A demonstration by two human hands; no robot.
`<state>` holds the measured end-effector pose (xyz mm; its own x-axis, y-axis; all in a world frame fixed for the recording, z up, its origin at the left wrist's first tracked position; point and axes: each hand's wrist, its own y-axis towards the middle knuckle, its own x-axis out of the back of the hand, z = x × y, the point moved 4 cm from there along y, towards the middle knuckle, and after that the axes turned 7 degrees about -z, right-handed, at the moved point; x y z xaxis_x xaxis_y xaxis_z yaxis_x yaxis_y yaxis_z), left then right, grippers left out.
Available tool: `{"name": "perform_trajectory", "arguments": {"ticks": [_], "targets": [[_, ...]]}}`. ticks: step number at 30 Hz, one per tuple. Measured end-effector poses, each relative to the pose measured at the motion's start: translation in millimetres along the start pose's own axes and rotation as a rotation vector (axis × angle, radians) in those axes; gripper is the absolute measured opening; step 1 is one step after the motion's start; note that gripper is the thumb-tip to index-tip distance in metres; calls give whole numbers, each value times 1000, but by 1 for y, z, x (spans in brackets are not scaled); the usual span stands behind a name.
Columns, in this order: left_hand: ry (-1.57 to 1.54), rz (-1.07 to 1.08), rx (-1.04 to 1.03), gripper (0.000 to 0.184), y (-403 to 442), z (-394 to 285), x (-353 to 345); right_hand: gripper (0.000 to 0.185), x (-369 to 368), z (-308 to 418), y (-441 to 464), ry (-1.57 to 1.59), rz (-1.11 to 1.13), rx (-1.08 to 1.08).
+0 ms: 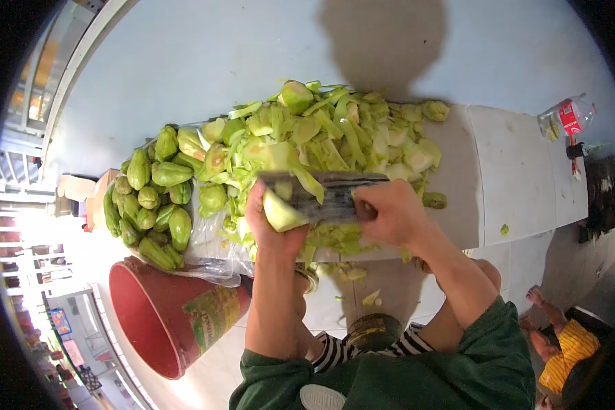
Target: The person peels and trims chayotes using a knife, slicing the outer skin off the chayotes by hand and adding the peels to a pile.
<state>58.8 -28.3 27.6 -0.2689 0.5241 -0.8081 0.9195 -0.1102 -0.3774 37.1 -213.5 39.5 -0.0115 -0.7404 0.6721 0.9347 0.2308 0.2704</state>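
Note:
My left hand [270, 229] is closed around a pale green, peeled chayote [280, 213]. In my right hand [393, 210] is a cleaver [342, 191], its broad dark blade blurred and reaching across to the chayote. A strip of green peel [309, 183] lies over the blade. Behind and below both hands spreads a heap of peels and cut pieces [321, 133]. Left of it, whole unpeeled green chayotes [154, 184] are piled on clear plastic.
A red bucket [178, 314] is at the lower left. On the right are a clear bottle with a red label [568, 117] and a person in a yellow top [568, 355]. A cardboard box [102, 195] stands beyond the chayotes. A dark round container [374, 333] sits between my knees.

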Motion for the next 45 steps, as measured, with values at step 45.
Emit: {"name": "perform_trajectory", "arguments": {"ticks": [45], "targets": [[-53,-126,-56,53,-1,3,-18,25,-11,-1,-8,-205,-141,48]]}}
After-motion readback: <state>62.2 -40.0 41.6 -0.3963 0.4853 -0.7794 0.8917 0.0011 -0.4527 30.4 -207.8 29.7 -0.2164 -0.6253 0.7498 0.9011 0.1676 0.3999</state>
